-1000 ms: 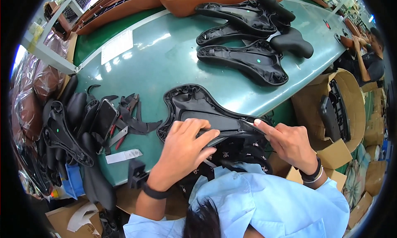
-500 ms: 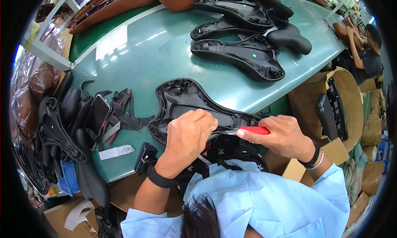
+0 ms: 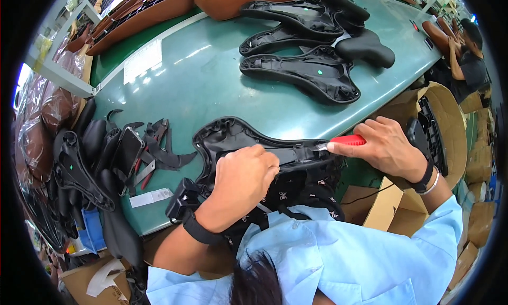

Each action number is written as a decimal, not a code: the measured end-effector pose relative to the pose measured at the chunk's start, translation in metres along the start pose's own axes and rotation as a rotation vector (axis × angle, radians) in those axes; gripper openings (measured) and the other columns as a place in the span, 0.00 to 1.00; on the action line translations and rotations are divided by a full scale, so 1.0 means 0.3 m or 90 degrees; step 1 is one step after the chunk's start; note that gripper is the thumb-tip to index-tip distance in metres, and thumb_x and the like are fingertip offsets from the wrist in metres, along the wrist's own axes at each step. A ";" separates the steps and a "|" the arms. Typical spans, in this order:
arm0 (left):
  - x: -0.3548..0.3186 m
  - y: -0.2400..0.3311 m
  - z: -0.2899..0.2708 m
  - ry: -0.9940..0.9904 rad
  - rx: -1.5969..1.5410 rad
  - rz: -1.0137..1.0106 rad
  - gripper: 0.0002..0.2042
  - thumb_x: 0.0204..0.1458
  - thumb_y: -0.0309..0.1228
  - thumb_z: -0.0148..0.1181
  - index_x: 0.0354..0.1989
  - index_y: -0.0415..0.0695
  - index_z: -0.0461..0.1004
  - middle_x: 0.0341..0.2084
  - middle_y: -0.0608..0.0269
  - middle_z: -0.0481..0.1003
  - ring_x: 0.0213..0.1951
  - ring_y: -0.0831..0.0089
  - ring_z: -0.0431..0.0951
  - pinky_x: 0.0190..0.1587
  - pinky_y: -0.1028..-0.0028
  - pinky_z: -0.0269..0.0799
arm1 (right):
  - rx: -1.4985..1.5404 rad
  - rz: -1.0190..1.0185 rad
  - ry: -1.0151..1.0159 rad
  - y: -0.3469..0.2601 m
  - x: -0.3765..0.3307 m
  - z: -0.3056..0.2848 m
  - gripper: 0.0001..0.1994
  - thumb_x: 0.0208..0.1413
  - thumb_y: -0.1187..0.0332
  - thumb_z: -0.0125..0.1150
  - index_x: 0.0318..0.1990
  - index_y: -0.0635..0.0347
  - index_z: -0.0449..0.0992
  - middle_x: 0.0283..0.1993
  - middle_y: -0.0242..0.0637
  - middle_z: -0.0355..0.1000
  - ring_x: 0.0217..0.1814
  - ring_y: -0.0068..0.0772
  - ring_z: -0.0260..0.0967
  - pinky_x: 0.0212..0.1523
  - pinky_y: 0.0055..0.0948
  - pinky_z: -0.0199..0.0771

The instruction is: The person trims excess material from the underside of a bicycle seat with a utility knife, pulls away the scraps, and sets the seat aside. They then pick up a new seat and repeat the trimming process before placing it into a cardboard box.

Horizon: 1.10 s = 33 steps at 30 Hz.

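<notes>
A black bicycle saddle [image 3: 222, 133] lies underside up at the table's near edge, its wide end to the left and its narrow end to the right. My left hand [image 3: 244, 170] is closed over its near side, fingers curled and pinching at the cover's edge; the fingertips are partly hidden. My right hand [image 3: 389, 146] grips the red handle of a utility knife [image 3: 346, 141]. The knife's metal end points left and meets the saddle's narrow end.
Several finished-looking black saddles [image 3: 301, 72] lie at the back of the green table [image 3: 196, 82]. At left are a saddle pile [image 3: 79, 167], black scraps [image 3: 164, 151], red-handled tools [image 3: 143, 172] and a white strip [image 3: 151, 197]. Cardboard boxes [image 3: 450, 125] stand at right, near another person [image 3: 465, 66].
My right hand has moved right and up with the knife, from beside my left hand to the saddle's narrow end. The saddle has tilted and shifted slightly; my left hand stays on it.
</notes>
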<state>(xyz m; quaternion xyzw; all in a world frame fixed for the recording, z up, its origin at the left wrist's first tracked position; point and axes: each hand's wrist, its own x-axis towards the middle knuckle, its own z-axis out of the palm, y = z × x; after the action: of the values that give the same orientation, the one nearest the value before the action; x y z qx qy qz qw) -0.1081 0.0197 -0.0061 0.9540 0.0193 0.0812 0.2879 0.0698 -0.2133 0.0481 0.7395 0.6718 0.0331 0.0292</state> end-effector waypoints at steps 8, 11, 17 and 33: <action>0.117 -0.086 0.020 0.021 -0.296 -0.147 0.07 0.41 0.29 0.64 0.25 0.38 0.78 0.21 0.59 0.73 0.23 0.68 0.75 0.29 0.71 0.69 | 0.948 0.463 0.071 -0.199 0.002 0.092 0.28 0.64 0.71 0.43 0.71 0.54 0.47 0.33 0.35 0.71 0.25 0.21 0.72 0.28 0.21 0.74; 0.140 -0.064 0.048 0.059 -0.330 -0.184 0.05 0.43 0.24 0.65 0.22 0.37 0.75 0.19 0.71 0.70 0.21 0.88 0.64 0.24 0.82 0.58 | 1.054 0.460 0.012 -0.255 0.060 0.122 0.27 0.64 0.71 0.41 0.71 0.54 0.48 0.31 0.36 0.71 0.21 0.23 0.71 0.25 0.23 0.74; 0.147 -0.102 0.069 0.073 -0.513 -0.241 0.03 0.47 0.23 0.63 0.26 0.37 0.75 0.21 0.73 0.72 0.24 0.87 0.67 0.28 0.83 0.62 | 0.910 0.433 -0.016 -0.341 0.116 0.120 0.28 0.62 0.71 0.41 0.70 0.54 0.48 0.26 0.38 0.71 0.19 0.32 0.72 0.25 0.32 0.75; 0.005 -0.245 -0.035 0.360 -0.212 -0.048 0.06 0.49 0.24 0.62 0.33 0.36 0.73 0.32 0.61 0.75 0.39 0.68 0.74 0.48 0.71 0.68 | 0.945 0.396 0.131 -0.466 0.094 0.191 0.34 0.62 0.65 0.54 0.69 0.68 0.43 0.53 0.49 0.66 0.53 0.37 0.70 0.54 0.33 0.69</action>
<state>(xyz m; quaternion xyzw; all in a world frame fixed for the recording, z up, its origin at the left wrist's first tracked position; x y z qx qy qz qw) -0.1075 0.0869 -0.0379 0.8320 0.1199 0.3343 0.4262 -0.0612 -0.1717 -0.0211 0.7122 0.2812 -0.3467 -0.5418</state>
